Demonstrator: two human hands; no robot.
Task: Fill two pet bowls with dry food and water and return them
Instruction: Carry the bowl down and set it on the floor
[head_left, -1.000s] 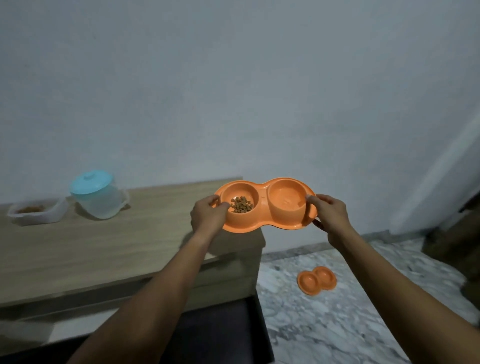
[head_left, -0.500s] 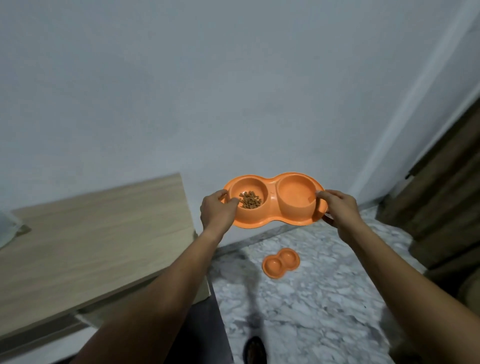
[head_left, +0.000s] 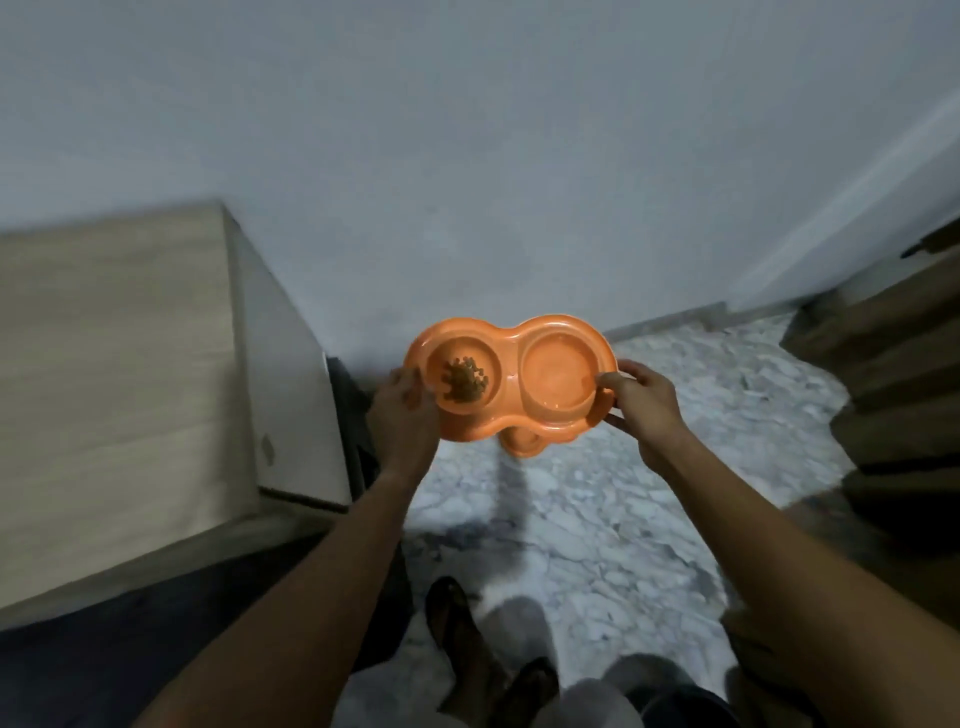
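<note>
right now both hands hold the orange plastic double pet bowl (head_left: 511, 382) in the air over the grey marble floor (head_left: 597, 519): left hand (head_left: 402, 415) w/ grip closed on the kibble (head_left: 466, 381) end, right hand (head_left: 641, 402) on the other. a 2nd orange bowl (head_left: 521, 443) lies on the floor below, mostly hidden. pale wood bench (head_left: 114, 374) at left.

- Two orange double pet dishes: one held up (head_left: 511, 384), one (head_left: 521, 443) mostly hidden beneath it on the floor.
- One pile of dry food (head_left: 466, 382), in the held dish's left well.
- Two hands: left (head_left: 402, 410), right (head_left: 641, 400).
- One wooden cabinet (head_left: 119, 374).
- Two sandalled feet (head_left: 457, 629).
</note>
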